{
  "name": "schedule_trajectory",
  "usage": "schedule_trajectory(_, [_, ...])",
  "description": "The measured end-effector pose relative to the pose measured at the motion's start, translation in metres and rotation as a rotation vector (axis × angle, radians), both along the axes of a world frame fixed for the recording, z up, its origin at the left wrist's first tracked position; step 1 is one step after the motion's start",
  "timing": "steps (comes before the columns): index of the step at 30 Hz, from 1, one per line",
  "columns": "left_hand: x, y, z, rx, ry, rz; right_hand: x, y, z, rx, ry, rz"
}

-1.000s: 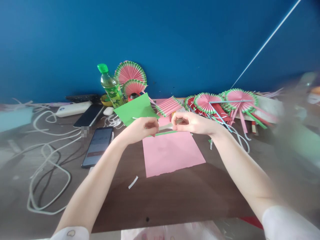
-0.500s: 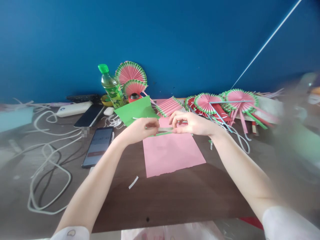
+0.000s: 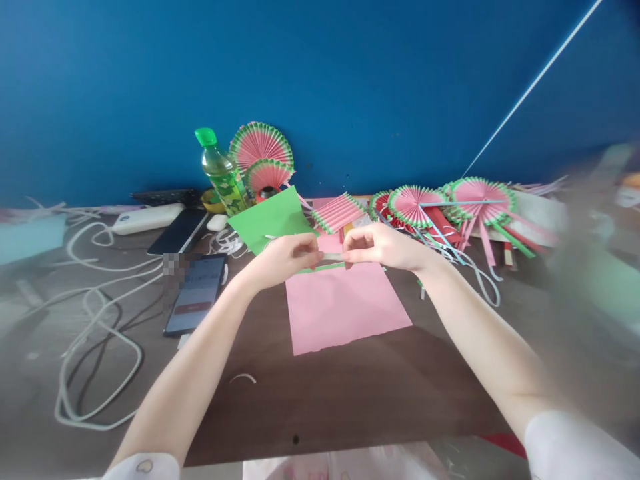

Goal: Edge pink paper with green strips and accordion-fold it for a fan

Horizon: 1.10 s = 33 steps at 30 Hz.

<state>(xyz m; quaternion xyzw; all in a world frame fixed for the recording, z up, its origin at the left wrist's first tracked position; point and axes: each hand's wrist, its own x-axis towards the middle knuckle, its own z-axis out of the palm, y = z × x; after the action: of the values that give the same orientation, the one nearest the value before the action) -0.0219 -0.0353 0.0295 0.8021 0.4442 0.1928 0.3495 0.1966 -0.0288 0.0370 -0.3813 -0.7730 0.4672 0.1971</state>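
A thin pale strip (image 3: 332, 257) is stretched between my two hands, above a sheet of pink paper (image 3: 347, 310). My left hand (image 3: 293, 257) pinches its left end between thumb and forefinger. At the other end my right hand (image 3: 373, 247) has a similar pinch, fingers curled. Just beneath the strip, a narrow green band (image 3: 325, 268) runs across the pink sheet. Green paper (image 3: 273, 220) lies behind my left hand, and a pleated pink piece (image 3: 339, 212) with green edges sits behind both hands.
Finished pleated fans (image 3: 417, 205) are piled at the back right; others (image 3: 263, 147) lean on the blue wall. A green-capped bottle (image 3: 223, 173), a phone (image 3: 197, 293) and white cables (image 3: 100, 347) occupy the left. A curled white scrap (image 3: 243, 378) lies near the front.
My right fingers have closed together more around the strip's end. The white scrap in front has slid left and now looks curled. The pink sheet stays put.
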Motion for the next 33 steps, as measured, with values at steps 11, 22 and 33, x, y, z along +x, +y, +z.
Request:
schedule_trajectory(11, [0.0, 0.0, 0.001, 0.033, 0.021, 0.014, -0.002, 0.0, -0.001, -0.032, 0.02, -0.047])
schedule_trajectory(22, [0.003, 0.0, -0.003, 0.022, -0.136, 0.124, -0.005, 0.0, -0.004, -0.002, 0.032, -0.177])
schedule_trajectory(33, [0.007, 0.003, -0.012, -0.136, -0.415, 0.131, -0.007, -0.002, -0.004, 0.019, 0.076, -0.22])
